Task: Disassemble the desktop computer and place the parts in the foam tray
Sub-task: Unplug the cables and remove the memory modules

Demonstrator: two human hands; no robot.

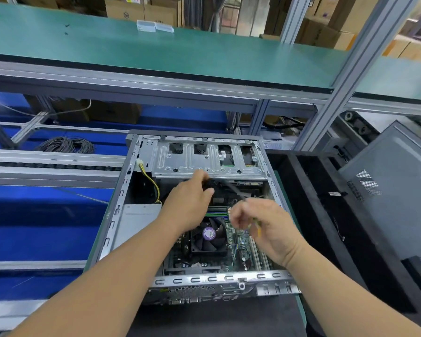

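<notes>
Step in hand, as judged: freeing internal cables from the opened desktop computer (192,215), which lies on its side at frame centre on the table (229,319). Side cover off; interior exposed.

Near to far:

- At 6 o'clock, rear edge of the case, with perforated metal strip and port openings facing the camera.
- Just beyond, cooling fan (209,235) with purple hub label, seated on the green circuit board (241,246). Fan and board not yet removed.
- At 3 o'clock from the fan, right hand (260,224) raised over the board, fingers curled and pinching a thin yellowish wire (258,227). Motion blur; exact end of the wire cannot be told.
- At 11 o'clock from the fan, left hand (192,203) reaching deeper, fingers curled round a black cable bundle (219,186) below the drive cage.
- At 9 o'clock inside the case, grey power supply (136,220), yellow and black leads (153,186) rising from it to a white plug.
- At 12 o'clock, metal drive cage (209,156), in place.
- At 3 o'clock beside the case, black foam tray (314,190), long slots mostly unfilled; one small item near its far right edge, too small to identify. Grey case panel (387,181) beyond the tray.

Progress, as judged: early; the main parts remain in the case.

Next move calls for: a straight pull on the plug body rather than on the wire; steadying of the black bundle with the left hand; no levering against the board. Once loose, routing of the cables clear of the fan before lifting any part toward the tray.
</notes>
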